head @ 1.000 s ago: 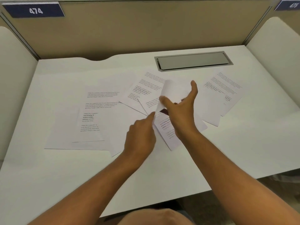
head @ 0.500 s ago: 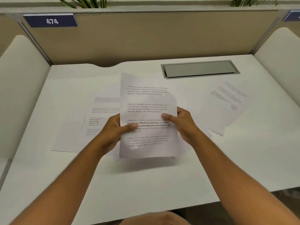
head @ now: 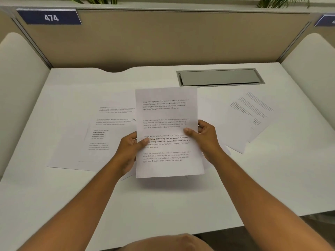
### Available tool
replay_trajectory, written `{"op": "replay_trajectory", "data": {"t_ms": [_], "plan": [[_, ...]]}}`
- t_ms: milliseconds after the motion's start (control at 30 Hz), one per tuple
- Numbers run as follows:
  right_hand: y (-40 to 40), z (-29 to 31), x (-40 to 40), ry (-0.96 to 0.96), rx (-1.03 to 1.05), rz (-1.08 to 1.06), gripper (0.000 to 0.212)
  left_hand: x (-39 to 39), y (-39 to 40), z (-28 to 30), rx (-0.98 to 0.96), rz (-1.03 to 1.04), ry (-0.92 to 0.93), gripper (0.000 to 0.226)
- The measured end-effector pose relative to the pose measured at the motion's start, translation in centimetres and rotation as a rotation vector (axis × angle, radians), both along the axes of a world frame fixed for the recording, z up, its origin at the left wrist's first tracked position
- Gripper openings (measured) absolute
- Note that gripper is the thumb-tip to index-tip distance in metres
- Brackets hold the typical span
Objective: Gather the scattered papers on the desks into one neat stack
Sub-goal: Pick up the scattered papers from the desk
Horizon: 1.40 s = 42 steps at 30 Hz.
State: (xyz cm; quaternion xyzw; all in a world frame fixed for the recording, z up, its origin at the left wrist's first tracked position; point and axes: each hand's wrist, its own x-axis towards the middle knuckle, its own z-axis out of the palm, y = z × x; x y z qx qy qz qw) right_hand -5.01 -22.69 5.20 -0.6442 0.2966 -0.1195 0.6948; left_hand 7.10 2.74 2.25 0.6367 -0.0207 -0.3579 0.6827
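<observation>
I hold a bundle of printed white papers (head: 166, 115) upright above the middle of the white desk (head: 163, 205). My left hand (head: 127, 153) grips its left edge, thumb on the front. My right hand (head: 204, 140) grips its right edge the same way. Several overlapping printed sheets (head: 97, 134) lie flat on the desk to the left, partly hidden behind my left hand and the held papers. Two or three more sheets (head: 248, 120) lie fanned at the right. A sheet edge (head: 224, 149) shows under my right wrist.
A grey cable-tray lid (head: 219, 77) is set into the desk at the back right. Beige partition panels (head: 163, 38) close off the back, with white side screens (head: 20, 91) left and right. A blue sign (head: 50, 17) reads 474.
A second ago my hands were pulling sheets off the desk's middle; half a second ago they held them upright. Since then the bundle has stayed put in both hands.
</observation>
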Motion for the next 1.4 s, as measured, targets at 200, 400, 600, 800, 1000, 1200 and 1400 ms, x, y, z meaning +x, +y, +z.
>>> {"op": "replay_trajectory", "data": {"t_ms": [200,400,600,800,1000,1200,1400], "plan": [[-3.4,-2.6,-2.4,0.477,-0.695,-0.077,0.031,-0.5,0.2,-1.2,0.020,0.128,-0.015,0.030],[-5.6,-3.6,-4.4,0.840,-0.771,0.063,0.092,-1.2,0.1,-2.0,0.027,0.193,0.010,0.028],[-8.6,-3.9,-4.5,0.675,-0.583,0.021,0.069,-2.0,-1.1,-2.5,0.037,0.213,0.032,0.025],[-9.9,-3.6,-6.6,0.299,-0.194,-0.058,0.014,-3.1,-2.9,-2.3,0.009,0.234,0.055,0.024],[-12.0,-1.9,-9.5,0.100,-0.112,-0.381,0.015,-3.2,-3.6,-1.7,0.010,0.309,0.041,0.029],[-15.1,2.8,-10.5,-0.086,-0.091,-0.468,0.017,-3.2,-4.0,-0.7,0.007,0.337,0.041,0.025],[-9.8,4.5,-7.7,-0.080,-0.293,-0.261,0.019,-3.2,-5.5,0.6,-0.031,0.295,0.056,0.025]]}}
